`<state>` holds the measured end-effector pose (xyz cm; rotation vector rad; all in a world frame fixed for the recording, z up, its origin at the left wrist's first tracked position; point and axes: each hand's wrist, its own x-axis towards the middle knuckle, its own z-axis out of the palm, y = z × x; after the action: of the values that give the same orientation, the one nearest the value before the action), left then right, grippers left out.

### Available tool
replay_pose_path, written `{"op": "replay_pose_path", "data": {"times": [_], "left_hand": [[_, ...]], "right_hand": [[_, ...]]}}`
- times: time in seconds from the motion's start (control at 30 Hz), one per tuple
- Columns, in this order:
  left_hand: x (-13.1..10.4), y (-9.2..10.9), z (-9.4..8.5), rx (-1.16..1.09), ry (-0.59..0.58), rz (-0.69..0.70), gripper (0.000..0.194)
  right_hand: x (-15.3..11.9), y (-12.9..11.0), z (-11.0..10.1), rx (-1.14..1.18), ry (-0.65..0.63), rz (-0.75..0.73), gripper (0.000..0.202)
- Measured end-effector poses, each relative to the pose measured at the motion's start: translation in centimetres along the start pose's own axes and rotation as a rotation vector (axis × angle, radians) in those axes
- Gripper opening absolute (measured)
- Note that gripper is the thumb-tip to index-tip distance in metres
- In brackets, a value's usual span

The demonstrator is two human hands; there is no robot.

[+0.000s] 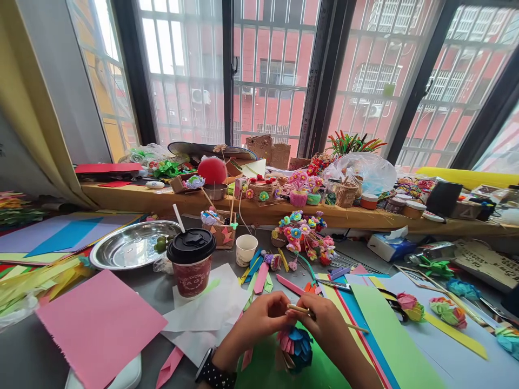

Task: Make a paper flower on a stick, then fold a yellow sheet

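A thin wooden stick (299, 309) runs slantwise through the right hand (322, 313), whose fingers curl closed around it. The left hand (271, 313) bends inward, thumb and fingers rounded into a loop with their tips at the stick's near end; whether they grip it, I cannot tell. Below, between the wrists, sits a pink-and-blue paper flower (300, 346) over a green surface (259, 373). Both forearms angle inward; a smartwatch (205, 363) circles the left wrist.
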<state>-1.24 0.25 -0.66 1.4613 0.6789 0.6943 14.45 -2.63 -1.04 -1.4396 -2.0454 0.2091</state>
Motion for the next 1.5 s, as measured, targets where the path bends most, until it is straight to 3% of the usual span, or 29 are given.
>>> {"op": "replay_pose_path", "data": {"times": [0.3, 0.67, 0.97, 1.27, 1.5], "left_hand": [[0.0, 0.4, 0.2, 0.173, 0.06, 0.048, 0.029], [-0.1, 0.7, 0.2, 0.257, 0.115, 0.089, 0.032], [0.0, 0.6, 0.2, 0.324, 0.094, 0.1, 0.031], [-0.4, 1.2, 0.2, 0.289, 0.076, 0.082, 0.025], [-0.8, 1.4, 0.0, 0.112, -0.035, 0.033, 0.019]], "right_hand": [[0.2, -0.5, -0.9, 0.132, -0.033, 0.174, 0.036], [0.3, -0.9, -1.4, 0.193, -0.069, 0.243, 0.031], [0.3, -1.0, -1.9, 0.259, -0.149, 0.301, 0.023], [0.4, -0.9, -2.0, 0.309, -0.193, 0.218, 0.024], [0.0, -1.0, -2.2, 0.428, -0.252, 0.153, 0.032]]}}
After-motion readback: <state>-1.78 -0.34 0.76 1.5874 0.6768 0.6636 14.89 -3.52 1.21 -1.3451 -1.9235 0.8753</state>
